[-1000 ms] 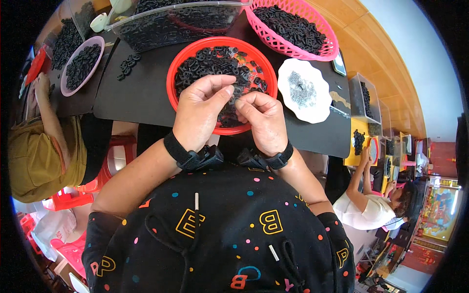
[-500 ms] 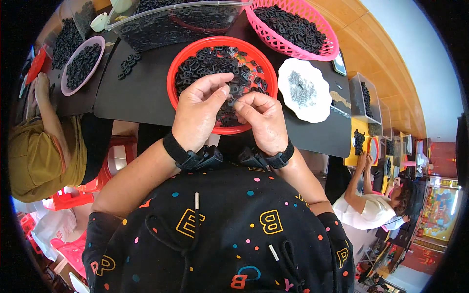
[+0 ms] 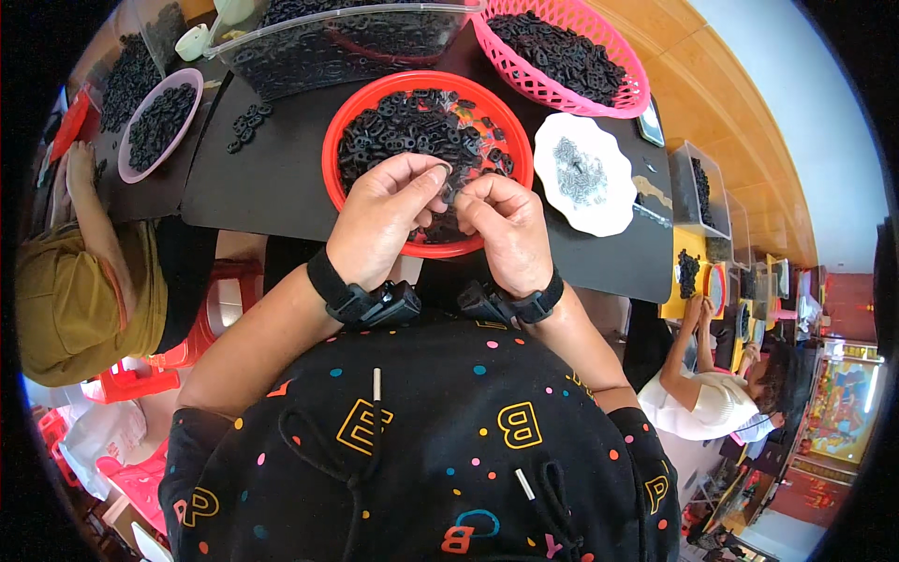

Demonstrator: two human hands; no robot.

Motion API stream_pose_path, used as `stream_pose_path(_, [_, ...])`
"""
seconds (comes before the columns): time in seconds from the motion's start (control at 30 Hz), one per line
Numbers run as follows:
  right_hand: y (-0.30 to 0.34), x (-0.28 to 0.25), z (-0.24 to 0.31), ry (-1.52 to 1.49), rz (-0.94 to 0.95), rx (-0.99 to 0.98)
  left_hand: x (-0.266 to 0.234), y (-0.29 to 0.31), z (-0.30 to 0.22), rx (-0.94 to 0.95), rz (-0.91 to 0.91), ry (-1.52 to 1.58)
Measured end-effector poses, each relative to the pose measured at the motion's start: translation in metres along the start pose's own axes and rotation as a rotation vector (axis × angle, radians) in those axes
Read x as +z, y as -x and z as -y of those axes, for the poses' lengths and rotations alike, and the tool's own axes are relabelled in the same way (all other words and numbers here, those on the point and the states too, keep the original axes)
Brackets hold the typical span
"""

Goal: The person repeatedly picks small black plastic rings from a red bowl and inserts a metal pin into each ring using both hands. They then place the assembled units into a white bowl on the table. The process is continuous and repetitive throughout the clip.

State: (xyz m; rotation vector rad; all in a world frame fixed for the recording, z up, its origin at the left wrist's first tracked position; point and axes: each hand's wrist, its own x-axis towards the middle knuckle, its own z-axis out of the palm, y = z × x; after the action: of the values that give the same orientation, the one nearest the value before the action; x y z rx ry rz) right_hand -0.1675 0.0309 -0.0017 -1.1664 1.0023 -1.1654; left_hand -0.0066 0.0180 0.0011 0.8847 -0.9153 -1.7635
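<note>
Over the near side of a red basin (image 3: 330,183), my two hands meet fingertip to fingertip. My left hand (image 3: 389,211) is closed, pinching a small black part (image 3: 444,170) between thumb and index finger. Close beside it my right hand (image 3: 508,223) is closed too, its thumb and fingers pressed together; whatever they hold is too small to make out. Many small black plastic pieces with holes (image 3: 403,131) fill the basin below. To the right lies a white scalloped plate (image 3: 613,211) with a heap of tiny clear or metallic pieces (image 3: 579,171).
A clear plastic bin (image 3: 346,51) of black pieces stands behind the basin. A pink basket (image 3: 641,94) sits far right, near a phone (image 3: 650,126). Leftward are loose black pieces (image 3: 246,128) and a pale bowl (image 3: 192,98). Other people sit at left and right.
My left hand has lowered slightly and its fingertips have drawn in around the black part. My right hand stays nearly in place, still pinched.
</note>
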Motion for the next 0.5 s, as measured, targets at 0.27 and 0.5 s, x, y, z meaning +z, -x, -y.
stream_pose_path(0.27, [-0.0006, 0.0021, 0.0013, 0.044, -0.011, 0.002, 0.0002, 0.0021, 0.003, 0.093, -0.071, -0.133])
stream_pose_path(0.5, [-0.0001, 0.0021, -0.0018, 0.079, -0.039, -0.047, -0.0036, 0.0014, -0.0031, -0.105, -0.001, 0.103])
